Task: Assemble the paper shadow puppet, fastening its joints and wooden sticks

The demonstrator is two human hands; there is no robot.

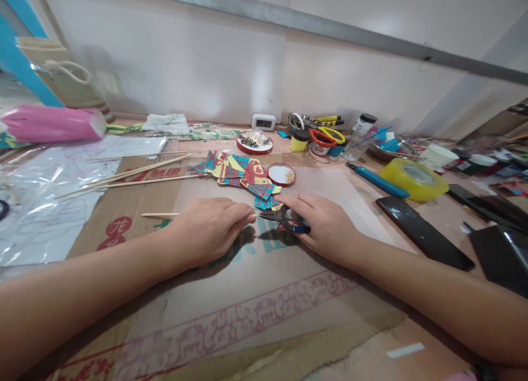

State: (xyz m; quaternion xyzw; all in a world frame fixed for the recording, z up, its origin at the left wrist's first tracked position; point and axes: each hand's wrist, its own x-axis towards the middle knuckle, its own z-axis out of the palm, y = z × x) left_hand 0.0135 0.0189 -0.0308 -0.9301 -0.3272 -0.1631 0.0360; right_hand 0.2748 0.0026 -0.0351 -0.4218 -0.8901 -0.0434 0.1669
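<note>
My left hand [210,230] is closed on a thin wooden stick [159,215] whose bare end sticks out to the left. My right hand [324,224] grips small dark pliers [282,217] with blue handles, their jaws pointing left at the stick's tip by my left fingers. Both hands rest on a sheet of cardboard [231,293]. Just beyond them lies a colourful paper puppet figure [243,175] in red, blue and yellow.
Several long sticks [132,175] lie at the left on the cardboard. A small red-rimmed lid [281,174] with beads sits by the figure, a red dish [254,142] behind. Yellow tape roll [412,177], blue knife [377,180], black phone [423,232], scissors and jars crowd the right.
</note>
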